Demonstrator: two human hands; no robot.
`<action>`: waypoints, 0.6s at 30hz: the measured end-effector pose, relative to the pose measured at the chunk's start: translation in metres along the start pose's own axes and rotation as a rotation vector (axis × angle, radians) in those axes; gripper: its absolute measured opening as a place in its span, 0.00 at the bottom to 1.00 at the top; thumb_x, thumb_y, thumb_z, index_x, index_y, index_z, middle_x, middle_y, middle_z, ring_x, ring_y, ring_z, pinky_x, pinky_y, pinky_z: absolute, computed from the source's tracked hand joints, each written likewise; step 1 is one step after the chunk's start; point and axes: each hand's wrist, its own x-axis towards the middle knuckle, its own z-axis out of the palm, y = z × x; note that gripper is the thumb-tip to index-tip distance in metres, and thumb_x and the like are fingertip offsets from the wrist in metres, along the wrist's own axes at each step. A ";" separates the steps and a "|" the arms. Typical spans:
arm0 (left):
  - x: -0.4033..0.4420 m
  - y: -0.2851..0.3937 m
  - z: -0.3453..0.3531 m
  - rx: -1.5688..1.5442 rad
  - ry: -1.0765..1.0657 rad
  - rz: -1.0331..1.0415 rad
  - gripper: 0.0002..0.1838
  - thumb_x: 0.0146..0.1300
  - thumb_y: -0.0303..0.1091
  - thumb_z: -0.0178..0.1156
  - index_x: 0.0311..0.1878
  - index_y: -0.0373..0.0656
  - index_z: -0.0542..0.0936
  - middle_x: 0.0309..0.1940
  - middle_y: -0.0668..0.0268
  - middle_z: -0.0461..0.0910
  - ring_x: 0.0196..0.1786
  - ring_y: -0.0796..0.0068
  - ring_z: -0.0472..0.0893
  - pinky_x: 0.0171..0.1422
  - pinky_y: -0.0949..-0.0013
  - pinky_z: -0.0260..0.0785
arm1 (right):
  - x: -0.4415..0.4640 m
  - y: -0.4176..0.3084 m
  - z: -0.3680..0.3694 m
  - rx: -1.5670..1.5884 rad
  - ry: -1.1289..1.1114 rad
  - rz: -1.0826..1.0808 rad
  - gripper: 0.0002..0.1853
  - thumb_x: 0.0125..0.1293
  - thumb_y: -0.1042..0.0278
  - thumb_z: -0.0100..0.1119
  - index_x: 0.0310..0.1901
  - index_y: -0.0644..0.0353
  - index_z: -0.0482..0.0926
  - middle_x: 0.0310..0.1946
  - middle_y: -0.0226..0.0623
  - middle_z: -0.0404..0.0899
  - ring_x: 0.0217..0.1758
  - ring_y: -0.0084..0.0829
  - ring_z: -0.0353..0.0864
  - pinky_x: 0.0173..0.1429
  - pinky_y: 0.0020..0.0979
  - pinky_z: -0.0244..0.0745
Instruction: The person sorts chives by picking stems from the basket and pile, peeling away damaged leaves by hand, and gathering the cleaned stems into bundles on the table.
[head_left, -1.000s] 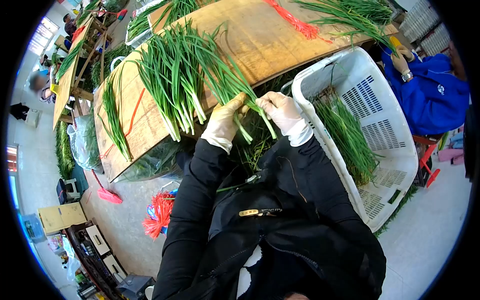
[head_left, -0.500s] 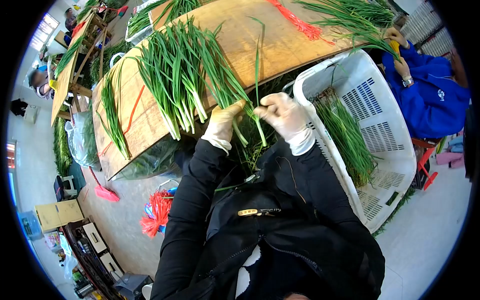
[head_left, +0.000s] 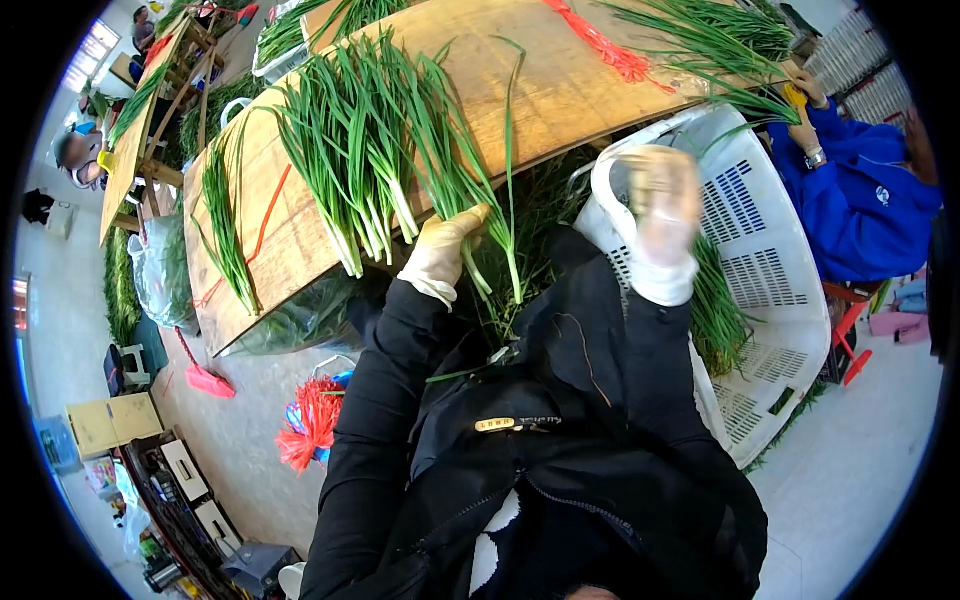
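Note:
My gloved left hand (head_left: 440, 252) is closed round a few stalks of garlic chives (head_left: 492, 215) at the front edge of the wooden table. Their pale ends hang below the fingers, and the green leaves lie up over the wood. Left of that hand, a thick bunch of garlic chives (head_left: 345, 140) rests on the table with its white stems toward me. My gloved right hand (head_left: 663, 205) is smeared by motion above the near rim of the white plastic basket (head_left: 735, 195). Its fingers cannot be made out. Loose garlic chives (head_left: 715, 310) lie inside the basket.
The wooden table (head_left: 560, 100) carries a small bunch of greens (head_left: 225, 235) at left and red strands (head_left: 600, 40) at the back. A co-worker in a blue top (head_left: 850, 200) handles greens at the right. A red tassel-like bundle (head_left: 310, 425) is at lower left.
My right hand has moved right, away from the stalks and over the basket. My left hand keeps its hold on the garlic chives, almost in the same place.

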 end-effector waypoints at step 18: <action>-0.012 -0.002 0.001 -0.209 -0.262 -0.050 0.21 0.59 0.33 0.56 0.55 0.37 0.69 0.47 0.64 0.76 0.33 0.84 0.72 0.35 0.84 0.64 | -0.076 0.065 0.020 -0.247 -0.509 0.540 0.17 0.53 0.54 0.63 0.21 0.61 0.73 0.18 0.33 0.75 0.19 0.21 0.70 0.25 0.26 0.64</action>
